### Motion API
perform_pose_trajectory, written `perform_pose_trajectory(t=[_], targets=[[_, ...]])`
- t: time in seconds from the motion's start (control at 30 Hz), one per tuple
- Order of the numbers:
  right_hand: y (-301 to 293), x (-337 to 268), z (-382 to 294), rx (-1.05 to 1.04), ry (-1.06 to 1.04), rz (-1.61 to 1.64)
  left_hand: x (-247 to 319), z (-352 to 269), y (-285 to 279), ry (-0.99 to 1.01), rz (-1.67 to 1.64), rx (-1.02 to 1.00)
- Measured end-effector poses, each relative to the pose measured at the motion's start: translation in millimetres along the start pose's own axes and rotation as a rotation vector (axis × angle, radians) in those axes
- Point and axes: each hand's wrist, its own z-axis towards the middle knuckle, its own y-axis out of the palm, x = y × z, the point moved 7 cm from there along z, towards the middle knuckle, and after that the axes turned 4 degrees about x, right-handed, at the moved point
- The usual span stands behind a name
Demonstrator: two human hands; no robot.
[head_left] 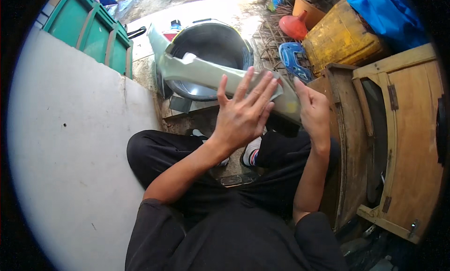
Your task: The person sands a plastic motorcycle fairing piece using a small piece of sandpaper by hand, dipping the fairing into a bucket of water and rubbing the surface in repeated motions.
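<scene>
A long, pale grey-green curved panel (211,71), apparently a vehicle body part, slants across in front of me, over a black tub (207,37). My left hand (244,106) lies flat on its right part, fingers spread. Beneath those fingertips a thin greyish sheet (278,91) shows at the edge; its material is unclear. My right hand (314,107) grips the panel's right end, thumb up along the edge. A yellowish patch (291,106) marks the surface between the hands. Below the tub's near rim lies a dark square piece (180,104), perhaps sandpaper.
A white board (77,130) stands close on my left, with a green panelled piece (91,28) beyond. To the right are wooden furniture (415,137), a yellow jerrycan (344,35), a red funnel (294,25), a blue plastic part (296,62) and rusty wire mesh (270,35).
</scene>
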Motion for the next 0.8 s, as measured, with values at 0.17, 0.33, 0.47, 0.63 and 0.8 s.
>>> perform_pose_trajectory(t=[0.17, 0.33, 0.47, 0.63, 0.8], targets=[[-18.6, 9.3, 3.0, 0.058, -0.013, 0.048, 7.9, 6.1, 9.8, 0.064, -0.061, 0.009], [-18.3, 8.9, 1.5, 0.063, 0.009, 0.055, 6.3, 6.6, 13.8, 0.068, -0.079, 0.003], [-10.3, 3.8, 1.2, -0.022, -0.019, -0.028, -3.2, 7.8, 9.0, 0.030, -0.039, 0.031], [-9.7, 4.5, -1.4, -0.041, -0.010, -0.015, -2.5, 6.4, 9.7, -0.004, -0.011, 0.006], [-2.1, 9.6, 1.6, -0.015, -0.051, -0.086, 14.2, -5.5, 20.5, 0.120, -0.042, -0.048]])
